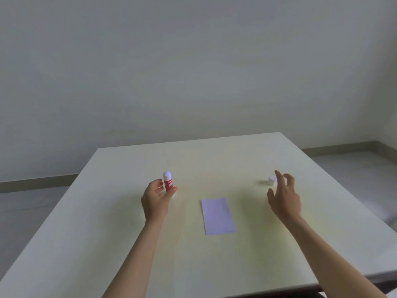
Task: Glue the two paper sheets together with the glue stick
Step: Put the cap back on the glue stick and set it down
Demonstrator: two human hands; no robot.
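A red glue stick (167,182) with a white top stands upright on the white table (107,233), left of centre. My left hand (155,201) curls around its lower part, thumb across the base and fingers beside it. A pale lilac paper sheet (217,216) lies flat in the middle between my hands. A thin white strip shows along its near edge, and I cannot tell whether a second sheet lies under it. A small white cap (272,180) rests on the table to the right. My right hand (283,198) hovers just beside the cap with fingers spread, holding nothing.
The table's far edge (189,140) runs in front of a plain grey wall. Its right edge (343,186) drops to the floor. The near right corner ends at a dark edge (378,278).
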